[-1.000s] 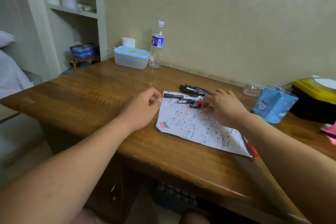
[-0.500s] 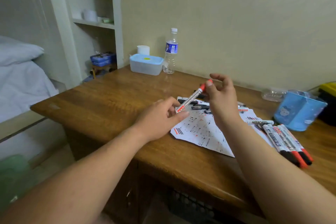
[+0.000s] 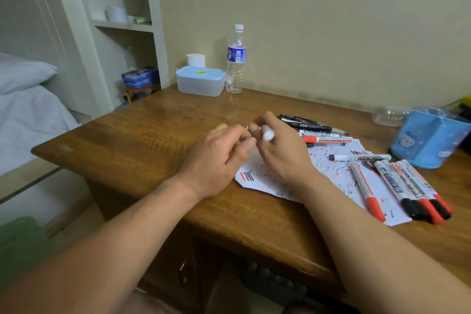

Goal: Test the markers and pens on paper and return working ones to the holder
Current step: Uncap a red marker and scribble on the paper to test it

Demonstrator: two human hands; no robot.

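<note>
**Wooden counter (image 3: 153, 135) with scribbled paper (image 3: 251, 179) and a blue holder (image 3: 428, 143)**

Beige wall behind, a bed to the left. At the centre, the right grip (image 3: 280, 153) is wrapped around a white marker (image 3: 268, 134), held above the paper. The left grip (image 3: 219, 160) sits just beside it at 9 o'clock, fingers curled; whether it pinches the marker's end cannot be told. Loose pens (image 3: 313, 127) lie at 2 o'clock and a row of markers (image 3: 407, 186) at 4 o'clock. The holder stands at 3 o'clock, a water bottle (image 3: 235, 58) at 12.
</note>
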